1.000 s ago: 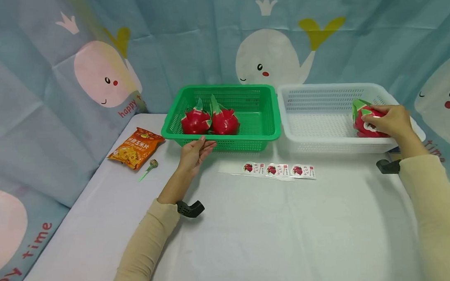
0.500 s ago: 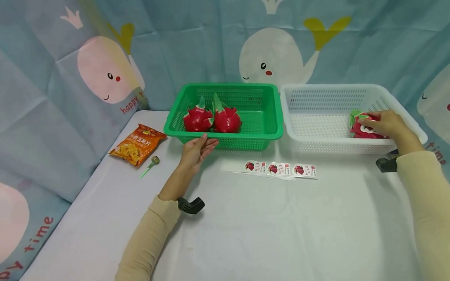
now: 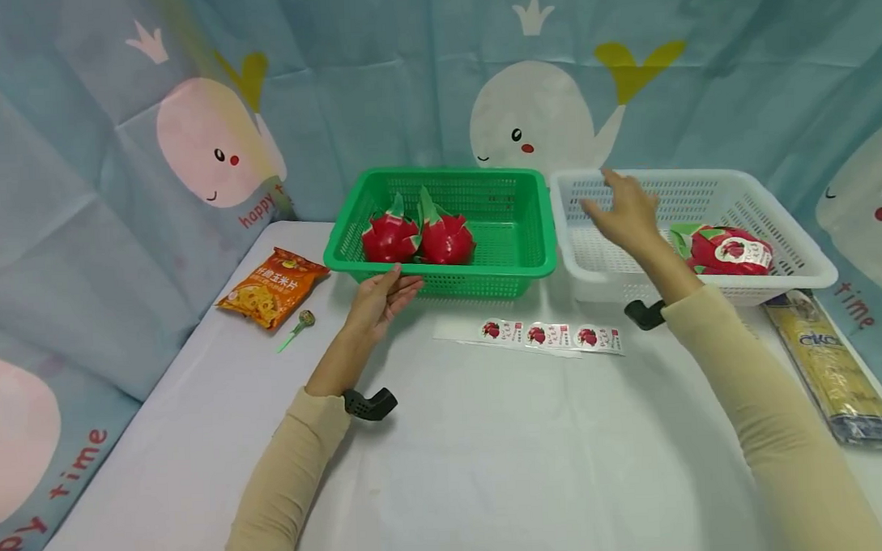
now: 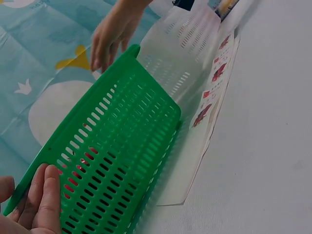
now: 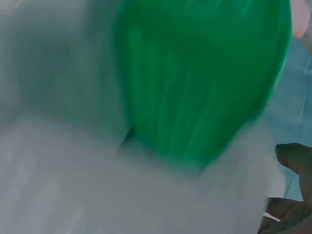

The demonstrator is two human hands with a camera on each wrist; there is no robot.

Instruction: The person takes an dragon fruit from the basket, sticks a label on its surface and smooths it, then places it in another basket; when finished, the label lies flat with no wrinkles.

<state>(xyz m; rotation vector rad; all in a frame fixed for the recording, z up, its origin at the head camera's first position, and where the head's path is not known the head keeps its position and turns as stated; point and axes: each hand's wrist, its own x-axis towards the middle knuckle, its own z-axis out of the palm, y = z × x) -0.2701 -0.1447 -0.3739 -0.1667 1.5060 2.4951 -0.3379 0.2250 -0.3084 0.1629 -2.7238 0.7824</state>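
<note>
My left hand holds the front rim of the green basket, thumb at the rim and fingers against the outer wall. Inside that basket, at its left, two red dragon fruits with green tips stand side by side. My right hand, fingers spread and holding nothing, is over the left part of the white basket. A third dragon fruit, bearing a round-and-rectangular label, lies on its side at the white basket's right. The right wrist view is blurred, with the hand partly at its edge.
A sticker strip with several dragon fruit labels lies in front of the baskets. To the left are an orange snack bag and a lollipop. A long yellow pasta-like packet lies at the right. A printed curtain hangs behind.
My right hand has let go of the labelled dragon fruit in the white basket and moved left, uncovering the yellow packet. The left hand has stayed at the green basket's rim.
</note>
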